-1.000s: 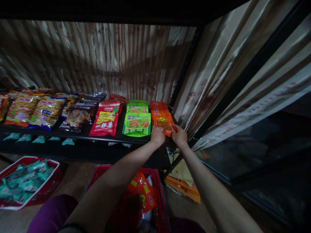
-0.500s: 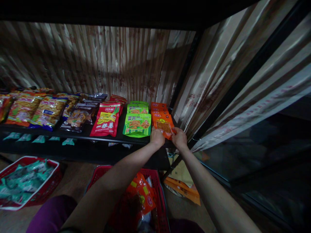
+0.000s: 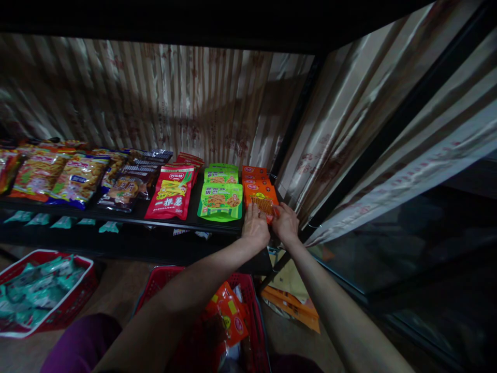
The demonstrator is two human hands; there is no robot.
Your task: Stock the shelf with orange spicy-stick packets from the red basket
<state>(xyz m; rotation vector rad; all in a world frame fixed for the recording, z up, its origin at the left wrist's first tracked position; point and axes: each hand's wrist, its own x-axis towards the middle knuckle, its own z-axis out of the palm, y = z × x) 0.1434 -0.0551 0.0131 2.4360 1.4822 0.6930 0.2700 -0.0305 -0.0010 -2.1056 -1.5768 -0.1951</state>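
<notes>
At the right end of the black shelf (image 3: pixel 178 220) lies a row of overlapping orange snack packets (image 3: pixel 260 192). My left hand (image 3: pixel 256 228) rests on the front packet's lower left part, fingers stretched over its surface. On the other side, my right hand (image 3: pixel 286 224) has its fingers bent at the packet's lower right edge, thumb side toward the packet; it seems to pinch that edge. Just left of them are green snack pouches (image 3: pixel 220 201). Farther left come a red snack bag (image 3: pixel 171 191) and dark brown snack bags (image 3: pixel 126 186).
Below the shelf, a red basket (image 3: pixel 155 280) holds more orange packets (image 3: pixel 231 316). Another red basket with a white rim (image 3: pixel 83 290) contains teal packets (image 3: pixel 42 285). A black post (image 3: pixel 298 116) and striped curtain (image 3: pixel 174 98) border the shelf. Noodle-type snack bags (image 3: pixel 79 178) line its left side.
My left hand has gone from curled at the packet's lower left corner to fingers laid out on its front. My right hand stays at the right edge, shifted slightly.
</notes>
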